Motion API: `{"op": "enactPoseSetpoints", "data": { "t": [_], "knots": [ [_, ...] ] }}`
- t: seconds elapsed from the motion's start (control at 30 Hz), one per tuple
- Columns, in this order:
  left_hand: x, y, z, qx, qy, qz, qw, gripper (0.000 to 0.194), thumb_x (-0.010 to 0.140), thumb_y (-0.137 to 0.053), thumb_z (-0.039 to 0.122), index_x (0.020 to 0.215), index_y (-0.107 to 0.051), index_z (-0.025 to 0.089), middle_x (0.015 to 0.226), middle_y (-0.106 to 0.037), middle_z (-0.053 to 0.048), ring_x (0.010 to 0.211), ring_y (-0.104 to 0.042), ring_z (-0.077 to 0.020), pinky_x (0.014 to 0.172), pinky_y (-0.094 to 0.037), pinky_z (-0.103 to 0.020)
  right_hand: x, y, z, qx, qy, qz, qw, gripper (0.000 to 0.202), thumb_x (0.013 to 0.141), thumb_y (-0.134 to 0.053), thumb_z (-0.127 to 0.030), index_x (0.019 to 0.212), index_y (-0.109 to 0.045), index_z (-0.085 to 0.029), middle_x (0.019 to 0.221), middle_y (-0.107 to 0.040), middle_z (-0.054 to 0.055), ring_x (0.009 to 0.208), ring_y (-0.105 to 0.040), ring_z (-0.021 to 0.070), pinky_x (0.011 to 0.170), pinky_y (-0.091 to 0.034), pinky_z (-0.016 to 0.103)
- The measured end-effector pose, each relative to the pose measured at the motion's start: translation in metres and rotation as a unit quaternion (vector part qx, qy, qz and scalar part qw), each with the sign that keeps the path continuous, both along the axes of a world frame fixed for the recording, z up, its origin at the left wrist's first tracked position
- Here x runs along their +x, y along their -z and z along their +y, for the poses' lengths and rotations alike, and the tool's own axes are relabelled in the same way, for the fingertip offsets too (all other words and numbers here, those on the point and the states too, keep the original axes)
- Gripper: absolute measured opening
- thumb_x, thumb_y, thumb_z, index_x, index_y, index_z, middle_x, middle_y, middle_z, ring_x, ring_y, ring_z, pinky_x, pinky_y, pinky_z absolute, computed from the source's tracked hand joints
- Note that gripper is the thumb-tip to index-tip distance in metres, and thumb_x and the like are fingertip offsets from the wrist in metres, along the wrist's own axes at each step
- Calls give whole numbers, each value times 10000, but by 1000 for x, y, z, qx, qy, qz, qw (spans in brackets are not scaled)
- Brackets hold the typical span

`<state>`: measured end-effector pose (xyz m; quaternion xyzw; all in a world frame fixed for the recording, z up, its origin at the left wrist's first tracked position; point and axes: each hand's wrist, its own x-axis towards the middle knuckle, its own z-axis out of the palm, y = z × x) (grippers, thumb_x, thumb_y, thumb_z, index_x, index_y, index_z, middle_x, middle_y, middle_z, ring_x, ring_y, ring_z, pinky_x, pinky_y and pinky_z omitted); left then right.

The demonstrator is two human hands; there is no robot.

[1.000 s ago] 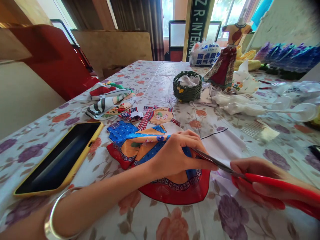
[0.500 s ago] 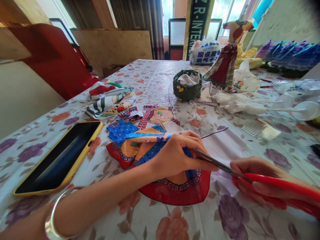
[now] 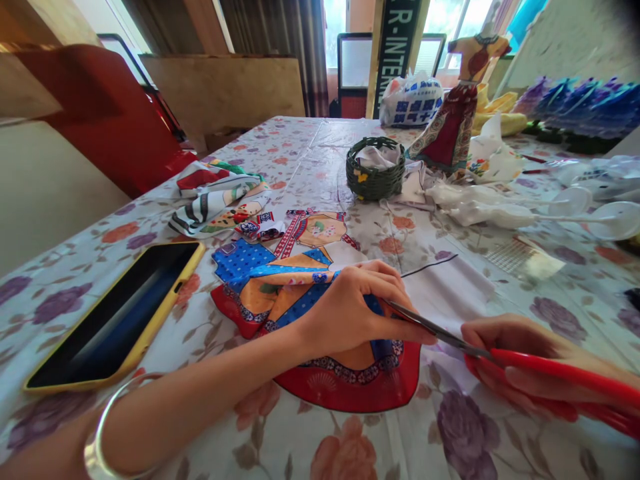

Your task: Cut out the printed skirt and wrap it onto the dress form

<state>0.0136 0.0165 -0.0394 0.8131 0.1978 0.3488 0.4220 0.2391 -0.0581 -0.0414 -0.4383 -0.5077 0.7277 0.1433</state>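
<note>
Two hands above the worktop (image 3: 305, 157): my left hand (image 3: 353, 310) pinches the printed cloth (image 3: 365, 393) lying before me; my right hand (image 3: 515, 333) is wrapped around the scissors (image 3: 450, 336). Blades so near my fingers could nick skin, should the fabric slip.

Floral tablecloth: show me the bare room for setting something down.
Bare tablecloth lies between the striped fabric and wicker basket, and in front of the red-hemmed printed fabric. It's crowded right of the basket, around the dress form.
</note>
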Motion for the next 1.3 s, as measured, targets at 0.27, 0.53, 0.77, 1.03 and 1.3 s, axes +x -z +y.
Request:
{"op": "enactPoseSetpoints", "data": {
  "t": [0.27,0.53,0.77,1.03,1.3],
  "knots": [
    [-1,1,0,3,-16,4,1000,178,609,-748,306,627,-673,145,620,-663,-18,729,-554,-133,778,-437,-293,-3,-3,3,4,3,-38,999,426,743,-555,-577,665,-402,-188,464,-386,-95,311,-262,-13,298,-223,105],
    [-3,1,1,-5,-15,9,1000,210,597,-753,317,645,-681,125,620,-647,-39,785,-539,-159,738,-438,-286,-2,-5,1,6,3,-17,1000,433,715,-583,-583,668,-411,-188,476,-375,-93,326,-276,-9,306,-234,104],
    [-8,-5,9,-15,20,-21,999,197,580,-771,239,725,-693,131,691,-650,-43,746,-554,-147,731,-445,-296,-2,-5,0,5,14,-2,1000,423,715,-596,-562,661,-413,-185,483,-383,-94,337,-257,-8,311,-219,104],
    [-10,-9,17,27,28,-19,999,97,589,-761,151,657,-692,140,672,-669,-46,742,-549,-150,764,-442,-324,-4,-9,-1,9,23,-14,1000,427,703,-603,-559,647,-398,-189,481,-379,-93,337,-254,-2,313,-200,121],
    [-8,-6,13,7,23,-15,1000,95,601,-756,179,666,-699,139,662,-653,-45,761,-545,-152,748,-453,-306,3,-1,-2,49,-22,17,998,452,723,-498,-648,699,-435,-201,487,-401,-61,382,-316,54,347,-258,168]
  ]
}}
